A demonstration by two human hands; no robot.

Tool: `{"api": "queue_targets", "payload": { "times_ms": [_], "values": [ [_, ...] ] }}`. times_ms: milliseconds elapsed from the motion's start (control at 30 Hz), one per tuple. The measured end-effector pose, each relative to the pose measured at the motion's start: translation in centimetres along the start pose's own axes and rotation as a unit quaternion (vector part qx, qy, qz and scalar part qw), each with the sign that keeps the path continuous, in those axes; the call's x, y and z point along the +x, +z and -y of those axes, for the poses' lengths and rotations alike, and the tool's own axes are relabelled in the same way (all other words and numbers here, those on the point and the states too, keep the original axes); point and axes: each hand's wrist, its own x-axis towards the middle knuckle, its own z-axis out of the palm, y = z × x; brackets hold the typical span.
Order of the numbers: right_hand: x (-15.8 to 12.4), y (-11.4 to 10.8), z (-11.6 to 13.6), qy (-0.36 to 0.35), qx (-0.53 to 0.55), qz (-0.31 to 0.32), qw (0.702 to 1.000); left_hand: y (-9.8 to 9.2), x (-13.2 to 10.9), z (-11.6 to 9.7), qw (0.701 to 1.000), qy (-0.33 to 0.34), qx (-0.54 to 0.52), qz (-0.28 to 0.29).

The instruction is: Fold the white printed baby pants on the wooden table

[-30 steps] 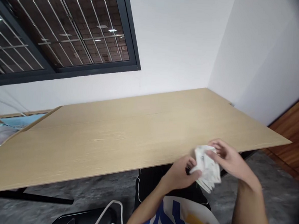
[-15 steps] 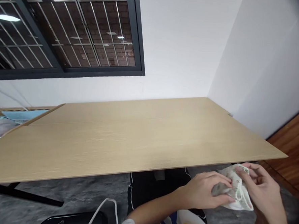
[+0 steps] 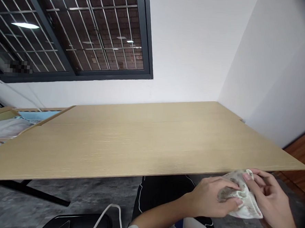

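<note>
Between my hands is a small whitish cloth pouch with a faint green pattern (image 3: 245,202), just in front of the table's near edge at the lower right. My left hand (image 3: 212,196) pinches its left side, thumb below and fingers above. The far right side is gripped by my right hand (image 3: 271,197), its thumb lying on top of the fabric. The cloth bulges a little and its lower corner hangs free. What may be inside it is hidden.
A wide light-wood table (image 3: 140,144) spans the view, against a white wall under a barred window (image 3: 95,31). At the left is a wooden crib (image 3: 12,126) with bedding. Below are a black chair part (image 3: 78,223), a white cable (image 3: 110,207) and a black table leg (image 3: 34,191).
The view has turned slightly left, bringing more of the crib into sight. Both hands still hold the cloth pouch, with only slight shifts of the fabric.
</note>
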Motion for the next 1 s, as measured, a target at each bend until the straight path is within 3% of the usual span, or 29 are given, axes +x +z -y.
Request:
{"api": "queue_targets", "payload": {
  "times_ms": [100, 233, 500, 833, 933, 1000],
  "values": [
    [-0.2, -0.1, -0.2, -0.061, -0.025, 0.051, 0.997, -0.1, 0.2, 0.2, 0.999, 0.036, -0.02, -0.026],
    [-0.5, -0.1, -0.3, -0.131, -0.066, 0.111, 0.983, -0.4, 0.3, 0.5, 0.999, 0.013, -0.012, -0.029],
    [-0.9, -0.6, -1.5, -0.177, -0.144, 0.173, 0.958, -1.4, 0.2, 0.1, 0.997, -0.007, -0.024, -0.067],
    [-0.5, -0.7, -1.9, -0.176, -0.157, 0.162, 0.958, -2.1, 0.7, 0.1, 0.993, -0.05, -0.044, -0.097],
    [-0.3, -0.4, -0.7, -0.214, -0.15, 0.146, 0.954, -4.0, 0.6, -0.6, 0.989, -0.036, -0.073, -0.123],
    [0.1, 0.1, 1.1, -0.268, -0.143, 0.118, 0.946, -6.5, 0.4, -1.3, 0.981, -0.02, -0.074, -0.177]
  ]
}}
